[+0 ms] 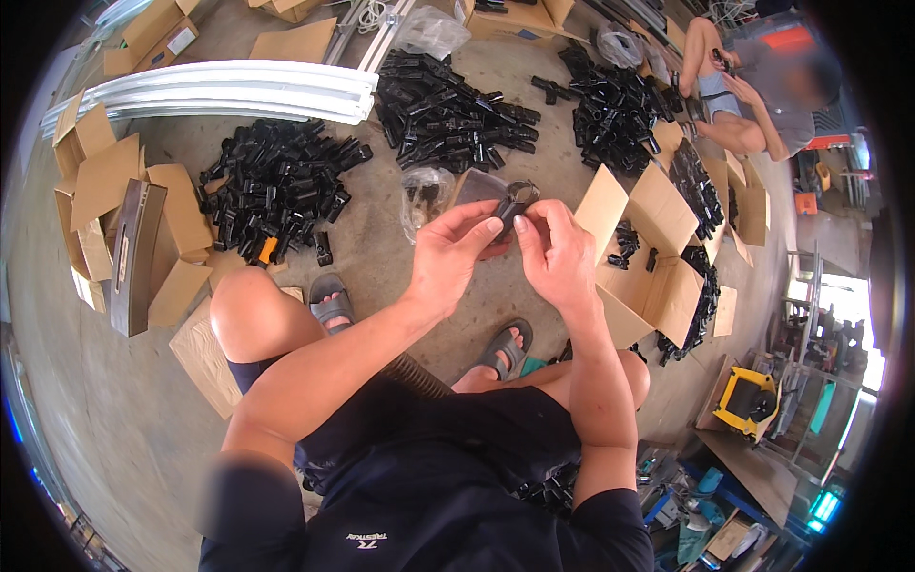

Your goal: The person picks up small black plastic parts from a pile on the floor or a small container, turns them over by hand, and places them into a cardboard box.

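In front of me, my left hand (pixel 450 250) grips a small black part with a round ring end (pixel 516 198) between thumb and fingers. My right hand (pixel 560 252) is closed at the part's other side, thumb and forefinger pinched against it; the fingertips partly hide what they touch. Just behind my hands sits a dark grey box-shaped block (pixel 479 185), with a crumpled clear plastic bag (pixel 426 195) to its left. To my right stands an open cardboard box (pixel 633 286) with a few black parts inside.
Piles of black parts lie at the left (pixel 276 186), centre (pixel 448 119) and right (pixel 615 110). White metal profiles (pixel 229 91) stretch across the far left, beyond open cartons (pixel 105 181). Another person (pixel 753 95) sits at far right. A yellow-framed item (pixel 746 402) stands right.
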A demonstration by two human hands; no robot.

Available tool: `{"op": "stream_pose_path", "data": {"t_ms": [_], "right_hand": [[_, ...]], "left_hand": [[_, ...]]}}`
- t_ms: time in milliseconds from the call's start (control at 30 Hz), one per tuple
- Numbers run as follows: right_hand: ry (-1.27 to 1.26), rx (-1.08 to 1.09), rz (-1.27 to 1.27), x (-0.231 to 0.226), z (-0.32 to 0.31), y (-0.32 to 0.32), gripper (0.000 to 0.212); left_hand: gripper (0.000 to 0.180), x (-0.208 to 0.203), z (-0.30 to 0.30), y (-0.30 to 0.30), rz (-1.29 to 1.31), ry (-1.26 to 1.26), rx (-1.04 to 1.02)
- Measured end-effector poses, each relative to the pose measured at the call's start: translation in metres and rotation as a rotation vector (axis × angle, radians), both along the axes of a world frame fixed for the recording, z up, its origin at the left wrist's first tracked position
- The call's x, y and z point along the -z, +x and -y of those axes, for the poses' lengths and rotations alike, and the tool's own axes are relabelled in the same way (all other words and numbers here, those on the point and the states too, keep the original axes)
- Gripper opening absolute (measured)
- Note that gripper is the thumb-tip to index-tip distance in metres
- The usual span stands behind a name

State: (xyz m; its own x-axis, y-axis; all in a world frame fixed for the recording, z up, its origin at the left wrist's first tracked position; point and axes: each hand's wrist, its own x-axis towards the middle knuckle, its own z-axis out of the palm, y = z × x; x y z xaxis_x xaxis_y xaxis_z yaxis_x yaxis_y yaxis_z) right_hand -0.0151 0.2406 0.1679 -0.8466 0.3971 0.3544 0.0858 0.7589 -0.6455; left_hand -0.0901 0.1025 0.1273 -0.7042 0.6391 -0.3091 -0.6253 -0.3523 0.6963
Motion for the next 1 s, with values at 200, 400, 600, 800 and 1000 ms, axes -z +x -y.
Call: {"op": "stream_pose_path", "data": {"t_ms": [200, 400, 600, 800, 1000], "right_hand": [[0.217, -0.013, 0.084, 0.016, -0.009, 0.005, 0.016], [0.013, 0.038, 0.007, 0.002, 0.003, 0.001, 0.016], [0.156, 0.021, 0.061, 0.007, -0.002, 0.001, 0.016], [0.132, 0.027, 0.096, 0.015, -0.004, 0.004, 0.021], [0.055, -0.059, 0.032, -0.008, -0.009, 0.002, 0.062]], "left_hand": [[0.028, -0.002, 0.002, 0.001, -0.004, -0.001, 0.012], [0.028, 0.000, -0.001, 0.000, 0.003, -0.010, 0.000], [0.028, 0.001, 0.001, 0.001, 0.016, 0.017, -0.016], [0.027, -0.001, 0.000, 0.000, 0.014, 0.021, 0.005], [0.028, 0.003, 0.002, -0.002, 0.062, 0.038, 0.033]]}}
